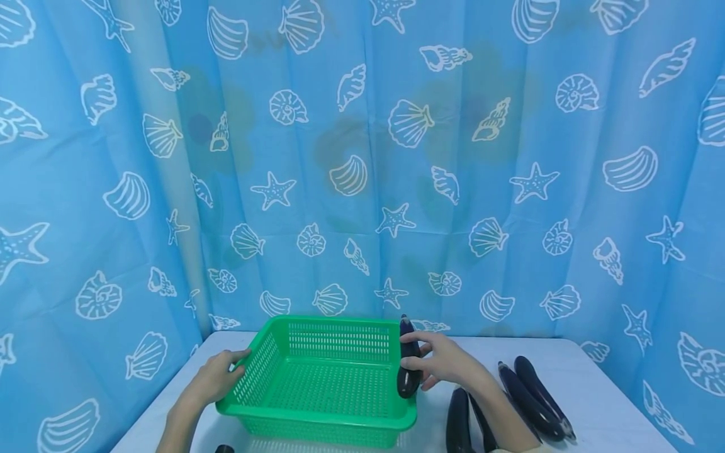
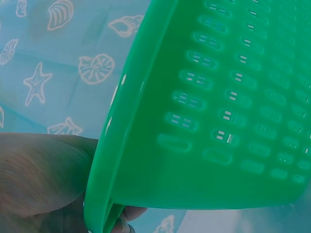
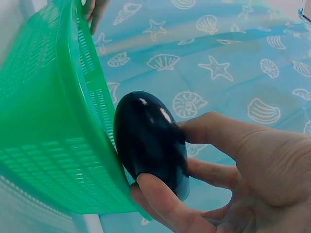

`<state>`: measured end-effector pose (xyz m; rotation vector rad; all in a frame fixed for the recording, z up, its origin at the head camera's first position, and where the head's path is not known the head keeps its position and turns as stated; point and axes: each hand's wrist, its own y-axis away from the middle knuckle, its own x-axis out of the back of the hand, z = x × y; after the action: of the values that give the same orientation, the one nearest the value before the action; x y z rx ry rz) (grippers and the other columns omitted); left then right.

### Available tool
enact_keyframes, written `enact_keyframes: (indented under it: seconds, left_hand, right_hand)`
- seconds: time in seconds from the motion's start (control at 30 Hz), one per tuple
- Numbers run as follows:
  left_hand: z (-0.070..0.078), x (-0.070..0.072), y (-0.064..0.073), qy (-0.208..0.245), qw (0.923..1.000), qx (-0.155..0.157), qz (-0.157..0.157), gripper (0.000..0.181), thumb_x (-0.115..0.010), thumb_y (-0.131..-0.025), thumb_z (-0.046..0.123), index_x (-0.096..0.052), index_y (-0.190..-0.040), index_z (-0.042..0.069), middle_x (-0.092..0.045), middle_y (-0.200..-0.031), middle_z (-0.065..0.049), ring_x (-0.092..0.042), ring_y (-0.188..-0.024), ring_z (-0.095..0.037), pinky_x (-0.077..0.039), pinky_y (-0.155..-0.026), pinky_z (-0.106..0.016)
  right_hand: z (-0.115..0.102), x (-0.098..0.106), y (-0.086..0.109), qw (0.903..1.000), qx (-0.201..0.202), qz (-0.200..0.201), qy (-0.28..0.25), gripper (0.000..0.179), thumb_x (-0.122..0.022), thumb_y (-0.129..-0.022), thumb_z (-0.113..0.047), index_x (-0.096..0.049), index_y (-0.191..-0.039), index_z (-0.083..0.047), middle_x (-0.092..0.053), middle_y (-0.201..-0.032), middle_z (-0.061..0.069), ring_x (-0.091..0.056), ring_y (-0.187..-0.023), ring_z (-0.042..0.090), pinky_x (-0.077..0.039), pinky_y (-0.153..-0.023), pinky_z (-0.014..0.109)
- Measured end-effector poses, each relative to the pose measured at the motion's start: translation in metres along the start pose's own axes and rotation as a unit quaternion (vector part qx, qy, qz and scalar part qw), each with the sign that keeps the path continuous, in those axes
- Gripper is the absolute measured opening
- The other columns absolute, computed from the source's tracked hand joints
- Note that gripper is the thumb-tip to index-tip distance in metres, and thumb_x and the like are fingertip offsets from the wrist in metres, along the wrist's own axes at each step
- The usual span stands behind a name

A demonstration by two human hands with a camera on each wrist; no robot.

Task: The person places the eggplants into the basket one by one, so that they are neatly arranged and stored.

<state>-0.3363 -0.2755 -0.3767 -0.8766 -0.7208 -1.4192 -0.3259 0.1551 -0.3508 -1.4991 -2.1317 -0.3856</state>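
Observation:
A green plastic basket (image 1: 317, 414) with slotted walls stands on the table, its inside showing bare. At its left side my left hand (image 1: 214, 376) grips the rim; the left wrist view shows the thumb on one side of the rim (image 2: 127, 97) and fingertips below it. My right hand (image 1: 444, 357) holds a dark, glossy eggplant (image 1: 408, 382) between thumb and fingers. That eggplant stands nearly upright over the basket's right rim, stem end away from me. Seen from the right wrist, the eggplant (image 3: 148, 141) is right beside the rim; whether they touch I cannot tell.
Several more eggplants (image 1: 529, 402) lie on the white table (image 1: 600, 402) to the right, some partly behind my right forearm. A small dark end of something (image 1: 224, 448) shows at the bottom edge. Behind the table hangs a blue shell-patterned curtain (image 1: 362, 189).

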Motion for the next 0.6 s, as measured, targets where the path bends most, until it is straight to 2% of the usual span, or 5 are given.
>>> enact_keyframes:
  seconds: [0.27,0.43,0.6]
  left_hand:
    - [0.000,0.000,-0.001,0.001,1.0000,0.005,-0.006,0.044,-0.056,-0.095,0.008,-0.053,-0.137,-0.003,-0.063,-0.126,-0.026,-0.055,-0.073,-0.015,-0.048,-0.064,-0.031]
    - [0.001,-0.001,0.000,0.000,1.0000,0.008,-0.005,0.043,-0.055,-0.095,0.008,-0.053,-0.137,-0.003,-0.063,-0.125,-0.026,-0.056,-0.073,-0.015,-0.048,-0.064,-0.031]
    - [0.001,0.000,0.000,0.007,1.0000,0.006,-0.004,0.043,-0.055,-0.095,0.008,-0.053,-0.137,-0.003,-0.063,-0.125,-0.026,-0.055,-0.070,-0.016,-0.047,-0.062,-0.031]
  right_hand:
    - [-0.001,0.000,-0.003,0.9998,0.018,-0.011,0.001,0.056,-0.069,-0.090,-0.026,-0.052,-0.139,-0.006,-0.064,-0.096,0.016,-0.069,-0.064,0.023,-0.059,-0.061,0.042]
    - [-0.003,-0.001,-0.007,0.9999,0.009,-0.006,0.010,0.058,-0.071,-0.089,-0.028,-0.052,-0.139,-0.007,-0.064,-0.093,0.014,-0.068,-0.063,0.022,-0.059,-0.058,0.038]
    - [-0.007,-0.004,-0.015,0.9996,-0.002,-0.006,0.026,0.055,-0.070,-0.089,-0.027,-0.053,-0.139,-0.008,-0.063,-0.099,0.016,-0.068,-0.059,0.021,-0.058,-0.057,0.035]
